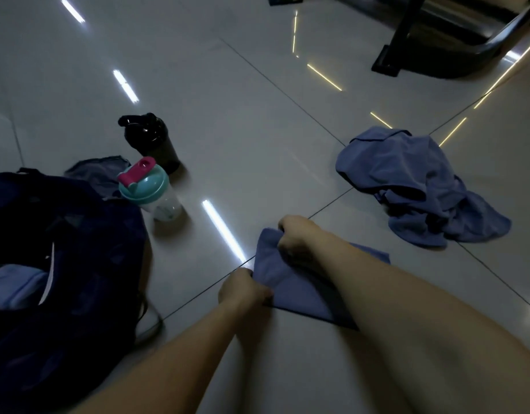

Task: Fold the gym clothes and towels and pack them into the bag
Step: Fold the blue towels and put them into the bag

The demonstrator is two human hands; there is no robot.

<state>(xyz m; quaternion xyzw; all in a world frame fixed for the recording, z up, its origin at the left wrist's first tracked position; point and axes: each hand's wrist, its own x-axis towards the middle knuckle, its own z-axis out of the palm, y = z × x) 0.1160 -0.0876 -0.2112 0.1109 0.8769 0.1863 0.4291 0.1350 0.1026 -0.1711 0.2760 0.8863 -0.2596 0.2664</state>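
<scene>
Left hand (242,289): pinches the near corner of the blue towel (293,286)
Right hand (295,239): grips the far corner, likely to keep the fold neat
Bag (87,252): open, left of both hands
Blue clothes (421,186): crumpled, right of the hands

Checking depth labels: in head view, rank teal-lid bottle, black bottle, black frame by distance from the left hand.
1. Teal-lid bottle, up-left of the left hand gripping the blue cloth.
2. Black bottle, just behind that one.
3. Black frame, far top right.
</scene>
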